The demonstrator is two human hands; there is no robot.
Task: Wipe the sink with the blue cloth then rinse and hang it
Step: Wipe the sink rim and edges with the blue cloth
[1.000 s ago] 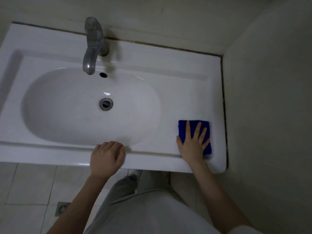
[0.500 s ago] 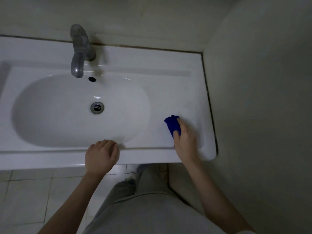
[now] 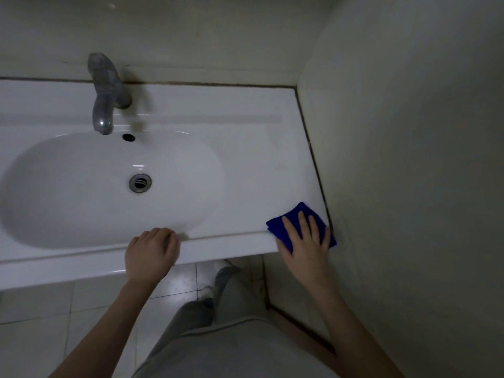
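Observation:
The white sink (image 3: 253,148) fills the upper left, with an oval basin, a metal drain (image 3: 140,182) and a grey tap (image 3: 105,94) at the back. A folded blue cloth (image 3: 293,215) lies flat on the sink's front right corner, close to the side wall. My right hand (image 3: 306,241) presses on it with straight, spread fingers. My left hand (image 3: 151,253) rests on the sink's front rim, its fingers curled over the edge.
A pale wall (image 3: 409,159) stands right against the sink's right side. Another wall runs behind the tap. Below the sink is a tiled floor (image 3: 41,309), and my legs in grey trousers stand at the bottom middle.
The cloth was bunched under my right hand further left; now it lies flat at the front right corner by the wall. My left hand has stayed on the rim.

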